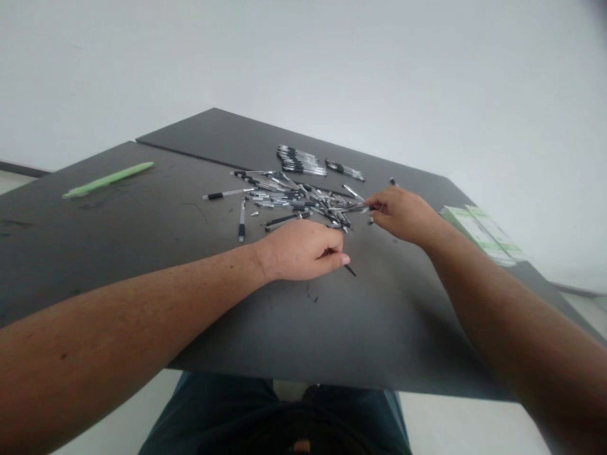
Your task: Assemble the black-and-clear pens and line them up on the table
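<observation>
My left hand (306, 249) is closed, low over the table at the near edge of a loose pile of pens (284, 197). A thin black stick, perhaps a pen refill (349, 270), pokes out beyond its thumb and fingers. At the right end of the pile, my right hand (403, 212) pinches a clear pen with a dark part (372, 207); its far end overlaps the pile, and the fingertips hide some of it. The pile mixes clear barrels, black grips and small silver tips. One separate silver tip (255, 213) lies left of the left hand.
Behind the pile, pens lie in a neat row (301, 161), with a smaller bundle (345, 169) beside it. A long green pen-shaped object (111, 179) rests at left. White-and-green stacks (481, 234) sit by the right edge of the dark table (303, 341).
</observation>
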Motion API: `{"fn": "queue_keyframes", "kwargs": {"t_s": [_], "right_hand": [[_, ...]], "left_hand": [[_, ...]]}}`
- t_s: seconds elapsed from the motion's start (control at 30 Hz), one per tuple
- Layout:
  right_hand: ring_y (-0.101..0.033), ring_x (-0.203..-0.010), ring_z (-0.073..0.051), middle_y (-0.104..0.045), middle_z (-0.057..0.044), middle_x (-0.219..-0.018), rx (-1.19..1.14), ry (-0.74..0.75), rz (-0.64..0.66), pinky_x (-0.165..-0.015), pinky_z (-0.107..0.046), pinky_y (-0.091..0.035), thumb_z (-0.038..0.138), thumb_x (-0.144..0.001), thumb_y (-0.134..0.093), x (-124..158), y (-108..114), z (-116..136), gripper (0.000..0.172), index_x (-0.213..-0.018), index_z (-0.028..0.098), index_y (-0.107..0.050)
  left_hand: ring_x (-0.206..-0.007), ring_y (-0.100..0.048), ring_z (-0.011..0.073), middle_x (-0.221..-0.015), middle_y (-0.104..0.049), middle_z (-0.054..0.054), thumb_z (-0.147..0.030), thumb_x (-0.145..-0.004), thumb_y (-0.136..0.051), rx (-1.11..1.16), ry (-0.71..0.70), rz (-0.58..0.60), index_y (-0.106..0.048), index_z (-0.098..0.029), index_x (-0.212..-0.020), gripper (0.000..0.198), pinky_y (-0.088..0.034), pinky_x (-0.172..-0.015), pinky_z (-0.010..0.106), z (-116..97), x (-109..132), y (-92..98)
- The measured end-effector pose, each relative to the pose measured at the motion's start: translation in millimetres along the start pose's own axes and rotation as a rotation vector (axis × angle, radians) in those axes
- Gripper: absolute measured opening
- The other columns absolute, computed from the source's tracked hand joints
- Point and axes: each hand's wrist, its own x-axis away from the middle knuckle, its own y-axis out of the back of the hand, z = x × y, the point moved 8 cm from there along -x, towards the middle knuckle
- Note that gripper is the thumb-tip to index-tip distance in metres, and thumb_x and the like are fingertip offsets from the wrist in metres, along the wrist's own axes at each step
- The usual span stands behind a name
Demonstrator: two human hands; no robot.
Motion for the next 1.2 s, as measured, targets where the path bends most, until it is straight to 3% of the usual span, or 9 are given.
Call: {"fn": "queue_keyframes", "kwargs": {"t_s": [0.13,0.27,0.37,0.47,0.6,0.7,0.83,1.0,1.2], "right_hand": [[-0.075,-0.092,-0.03,-0.083,-0.008,-0.097,-0.111,-0.081,-0.086,-0.088,-0.044,-0.061,0.031,-0.096,-0.071,34.3,20.8,-14.1,0.025,-0.108,0.027,-0.092],[-0.065,-0.064,-0.024,-0.071,-0.002,-0.073,-0.307,-0.274,-0.231,-0.063,-0.038,-0.054,0.042,-0.103,-0.071,64.3,37.7,-27.7,0.025,-0.115,0.028,-0.087],[-0.067,-0.06,-0.021,-0.073,0.0,-0.075,-0.583,-0.337,-0.33,-0.058,-0.035,-0.055,0.051,-0.108,-0.07,79.9,26.1,-34.2,0.031,-0.124,0.026,-0.08],[-0.076,-0.069,-0.02,-0.082,-0.003,-0.093,-0.765,-0.275,-0.344,-0.066,-0.036,-0.062,0.06,-0.106,-0.077,86.6,3.7,-32.8,0.039,-0.125,0.027,-0.074],[-0.081,-0.079,-0.022,-0.085,-0.006,-0.105,-0.891,-0.166,-0.291,-0.073,-0.038,-0.067,0.067,-0.099,-0.084,86.5,-12.7,-24.2,0.047,-0.123,0.028,-0.071],[-0.081,-0.077,-0.023,-0.086,-0.005,-0.106,-0.958,-0.208,-0.261,-0.067,-0.037,-0.064,0.066,-0.097,-0.086,84.4,-14.5,-22.1,0.047,-0.121,0.029,-0.073],[-0.084,-0.083,-0.026,-0.086,-0.007,-0.11,-1.054,-0.252,-0.241,-0.064,-0.039,-0.061,0.063,-0.101,-0.081,85.2,-9.9,-16.6,0.039,-0.119,0.029,-0.078],[-0.082,-0.08,-0.025,-0.083,-0.007,-0.102,-1.124,-0.248,-0.26,-0.06,-0.037,-0.06,0.07,-0.097,-0.084,85.2,-8.2,-15.1,0.047,-0.116,0.028,-0.078],[-0.078,-0.072,-0.019,-0.078,-0.003,-0.097,-1.028,-0.252,-0.25,-0.054,-0.03,-0.059,0.049,-0.092,-0.091,80.0,-18.7,-22.6,0.035,-0.116,0.026,-0.077]], "left_hand": [[-0.072,-0.067,0.0192,-0.08,-0.075,0.002,-0.041,-0.109,-0.065,-0.016,-0.024,-0.003,-0.072,-0.022,-0.088,0.029,-0.039,-0.067,0.033,-0.7,0.4,1.1],[-0.069,-0.066,0.0177,-0.077,-0.074,0.001,-0.037,-0.108,-0.064,-0.024,0.015,-0.066,-0.073,-0.022,-0.09,0.025,-0.04,-0.066,0.031,3.5,1.4,8.4],[-0.069,-0.067,0.0173,-0.077,-0.075,0.001,-0.028,-0.103,-0.062,-0.051,0.073,-0.209,-0.075,-0.021,-0.091,0.02,-0.043,-0.068,0.031,11.7,3.7,23.5],[-0.072,-0.069,0.0181,-0.08,-0.077,0.001,-0.026,-0.1,-0.061,-0.074,0.147,-0.318,-0.078,-0.021,-0.097,0.018,-0.048,-0.072,0.032,24.2,5.7,36.2],[-0.086,-0.075,0.023,-0.091,-0.082,0.005,-0.029,-0.1,-0.059,-0.154,0.154,-0.257,-0.082,-0.02,-0.106,0.025,-0.057,-0.085,0.036,36.0,1.9,36.6],[-0.103,-0.078,0.0269,-0.106,-0.084,0.009,-0.029,-0.1,-0.055,-0.221,0.11,-0.147,-0.083,-0.02,-0.109,0.03,-0.06,-0.099,0.04,40.1,-1.5,32.1],[-0.106,-0.077,0.0276,-0.106,-0.082,0.01,-0.028,-0.098,-0.053,-0.26,0.113,-0.064,-0.082,-0.021,-0.108,0.032,-0.061,-0.105,0.042,47.3,-2.2,31.7],[-0.11,-0.078,0.0291,-0.108,-0.083,0.01,-0.03,-0.097,-0.053,-0.303,0.168,-0.11,-0.083,-0.022,-0.107,0.032,-0.061,-0.107,0.044,59.5,-1.0,40.4],[-0.112,-0.08,0.0308,-0.113,-0.086,0.012,-0.031,-0.099,-0.052,-0.313,0.215,-0.167,-0.084,-0.02,-0.108,0.035,-0.061,-0.108,0.046,71.2,0.3,45.2]]}}
